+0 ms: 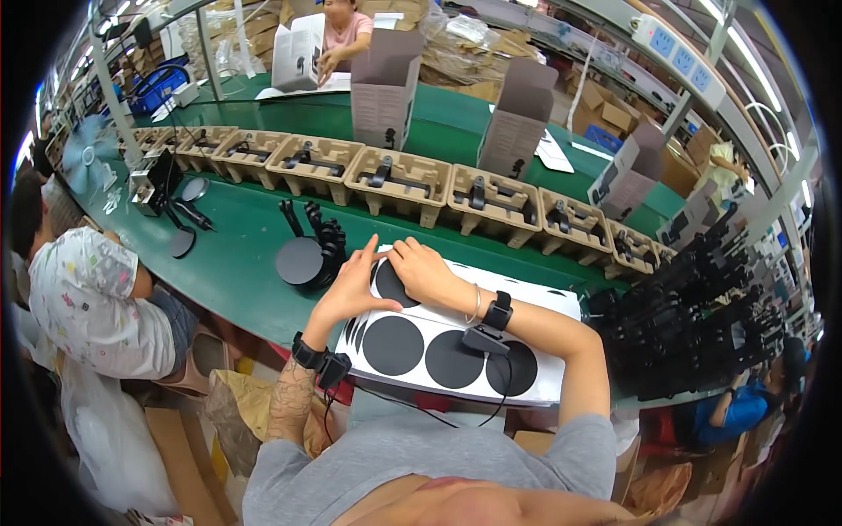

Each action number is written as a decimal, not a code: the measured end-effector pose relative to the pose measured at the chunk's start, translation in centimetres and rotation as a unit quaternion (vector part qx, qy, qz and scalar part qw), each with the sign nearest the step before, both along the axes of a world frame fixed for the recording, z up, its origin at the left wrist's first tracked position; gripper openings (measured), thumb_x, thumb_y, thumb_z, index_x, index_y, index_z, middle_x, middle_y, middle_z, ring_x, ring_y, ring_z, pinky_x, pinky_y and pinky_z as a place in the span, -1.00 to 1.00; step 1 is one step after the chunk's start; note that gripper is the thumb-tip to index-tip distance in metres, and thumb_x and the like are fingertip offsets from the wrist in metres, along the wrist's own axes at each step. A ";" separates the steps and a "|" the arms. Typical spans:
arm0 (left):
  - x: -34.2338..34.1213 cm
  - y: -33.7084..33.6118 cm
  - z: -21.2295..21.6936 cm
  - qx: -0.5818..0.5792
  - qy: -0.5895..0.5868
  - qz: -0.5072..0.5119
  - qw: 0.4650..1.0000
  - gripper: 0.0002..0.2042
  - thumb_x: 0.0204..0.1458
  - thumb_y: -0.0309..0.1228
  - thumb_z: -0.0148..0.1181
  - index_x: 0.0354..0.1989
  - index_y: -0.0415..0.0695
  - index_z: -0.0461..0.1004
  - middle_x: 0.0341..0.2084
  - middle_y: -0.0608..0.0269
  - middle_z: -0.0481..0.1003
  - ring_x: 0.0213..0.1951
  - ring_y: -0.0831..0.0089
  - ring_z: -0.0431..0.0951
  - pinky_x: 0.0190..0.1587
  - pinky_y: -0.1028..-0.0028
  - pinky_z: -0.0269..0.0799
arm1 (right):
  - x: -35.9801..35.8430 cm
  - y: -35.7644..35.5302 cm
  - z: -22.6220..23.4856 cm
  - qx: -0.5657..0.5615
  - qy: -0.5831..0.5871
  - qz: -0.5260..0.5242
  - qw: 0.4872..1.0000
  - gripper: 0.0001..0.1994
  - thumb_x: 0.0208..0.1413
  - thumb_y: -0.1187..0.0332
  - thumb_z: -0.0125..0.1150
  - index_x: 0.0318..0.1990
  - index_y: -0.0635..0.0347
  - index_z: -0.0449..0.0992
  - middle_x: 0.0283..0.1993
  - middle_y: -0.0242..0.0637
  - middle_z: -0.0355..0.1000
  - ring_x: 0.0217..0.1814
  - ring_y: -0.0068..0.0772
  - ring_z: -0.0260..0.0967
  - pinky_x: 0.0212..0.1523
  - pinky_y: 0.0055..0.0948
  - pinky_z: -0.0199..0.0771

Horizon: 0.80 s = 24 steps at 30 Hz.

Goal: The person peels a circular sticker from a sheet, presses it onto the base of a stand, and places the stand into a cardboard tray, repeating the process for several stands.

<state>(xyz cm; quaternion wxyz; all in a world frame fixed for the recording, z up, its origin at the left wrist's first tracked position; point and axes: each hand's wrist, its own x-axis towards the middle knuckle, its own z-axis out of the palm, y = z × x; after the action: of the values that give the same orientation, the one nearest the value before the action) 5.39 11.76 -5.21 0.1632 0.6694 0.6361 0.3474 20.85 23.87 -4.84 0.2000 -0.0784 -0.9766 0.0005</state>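
A white sheet (548,302) with rows of large black round pads (392,344) lies in front of me at the bench edge. At its far left corner, my left hand (351,285) has its thumb and fingers spread around one black round pad (389,286). My right hand (425,270) bends over the same pad from the right with its fingers curled together at the pad's far edge. What its fingertips pinch, if anything, is hidden. Left of my hands stands a black round base (299,262) beside several black jointed parts (327,230).
Brown moulded trays (399,186) holding black parts form a row beyond my hands. Tall open boxes (383,88) stand behind them on the green bench (237,223). Many black parts (693,307) are piled at right. Co-workers sit at left, right and across the bench.
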 end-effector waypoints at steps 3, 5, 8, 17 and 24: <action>3.7 1.0 -0.3 -0.003 0.018 0.045 0.999 0.18 -0.53 0.04 0.57 0.32 -0.30 0.09 0.06 0.09 0.46 0.13 0.12 0.36 0.20 0.21 0.20 | 3.1 1.1 -0.2 0.019 0.006 0.006 1.000 -0.60 -0.29 0.54 0.21 -0.15 0.32 0.44 -0.18 -0.18 0.35 -0.07 -0.14 0.30 -0.13 -0.32 0.40; 6.3 1.7 0.6 -0.018 0.017 0.051 0.998 0.09 -0.53 0.02 0.57 0.26 -0.25 0.21 0.01 0.11 0.48 0.09 0.13 0.39 0.18 0.20 0.21 | 5.4 1.9 -0.2 0.019 0.014 0.006 1.000 -0.60 -0.31 0.54 0.20 -0.17 0.31 0.44 -0.17 -0.17 0.34 -0.06 -0.12 0.28 -0.13 -0.31 0.38; 9.9 2.8 0.3 -0.024 0.023 0.053 0.998 -0.06 -0.54 0.00 0.57 0.13 -0.18 0.39 -0.07 0.14 0.52 0.01 0.17 0.43 0.14 0.21 0.23 | 9.2 3.1 -0.4 0.001 0.053 0.011 0.999 -0.63 -0.31 0.53 0.19 -0.19 0.27 0.44 -0.20 -0.18 0.34 -0.09 -0.14 0.29 -0.14 -0.32 0.36; 22.8 6.2 -2.8 0.033 0.116 0.046 0.992 -0.11 -0.41 0.06 0.48 0.17 -0.20 0.40 0.13 0.11 0.42 0.12 0.18 0.37 0.25 0.21 0.14 | 32.6 3.6 0.5 -0.119 0.117 -0.009 0.986 -0.68 -0.30 0.61 0.09 -0.26 0.27 0.50 -0.17 -0.11 0.44 -0.20 -0.05 0.46 -0.23 -0.24 0.51; 33.7 7.0 -4.9 0.208 -0.031 0.052 0.976 -0.27 -0.34 -0.09 0.52 0.06 -0.20 0.47 0.10 0.10 0.43 0.13 0.13 0.40 0.22 0.21 0.24 | 53.9 2.7 -3.8 -0.306 0.272 -0.170 0.896 -0.77 -0.11 0.63 0.25 -0.23 0.30 0.48 -0.10 -0.15 0.46 -0.07 -0.24 0.50 -0.15 -0.43 0.56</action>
<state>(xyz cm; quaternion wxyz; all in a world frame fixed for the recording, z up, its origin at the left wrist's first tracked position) 39.09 18.75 -10.09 0.0217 0.6436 0.5784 0.5008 74.77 26.53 -8.62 0.4215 -0.2977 -0.8071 0.2869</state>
